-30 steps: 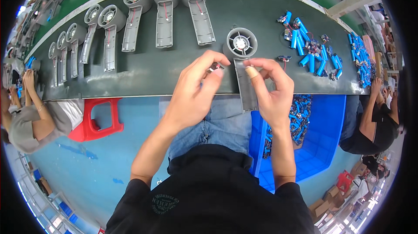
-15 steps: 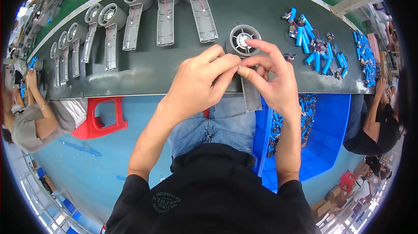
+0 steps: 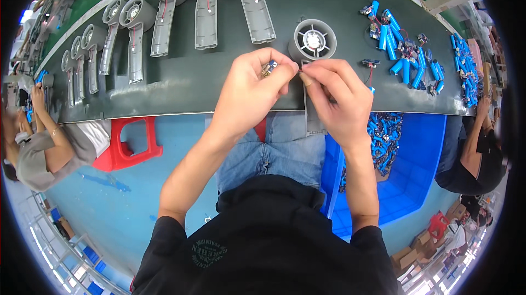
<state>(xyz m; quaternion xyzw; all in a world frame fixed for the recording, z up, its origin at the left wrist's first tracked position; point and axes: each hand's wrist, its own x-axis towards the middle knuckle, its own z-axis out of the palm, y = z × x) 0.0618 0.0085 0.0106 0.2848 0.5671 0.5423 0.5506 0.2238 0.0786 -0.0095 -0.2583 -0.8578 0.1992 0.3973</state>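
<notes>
My left hand (image 3: 244, 89) is closed around a small circuit board (image 3: 268, 68), which shows between thumb and curled fingers. Its fingertips meet those of my right hand (image 3: 342, 95), also closed in a pinch; what the right fingers hold is too small and hidden to name. Just beyond the fingertips stands a grey round fan housing (image 3: 312, 41) with a spoked front. Its open grey handle (image 3: 314, 122) runs toward me past the table edge, partly covered by my right hand.
Several similar grey fan housings with red wires (image 3: 205, 12) line the table's far left. Blue battery cells with boards (image 3: 408, 56) lie to the right. Below the table edge is a blue bin (image 3: 413, 169) of batteries. People work at either side; a red stool (image 3: 131, 144) stands left.
My fingertips have moved a little farther away from me. My right index finger, stretched over the fan before, is now curled into the pinch. The circuit board in my left hand has come into sight.
</notes>
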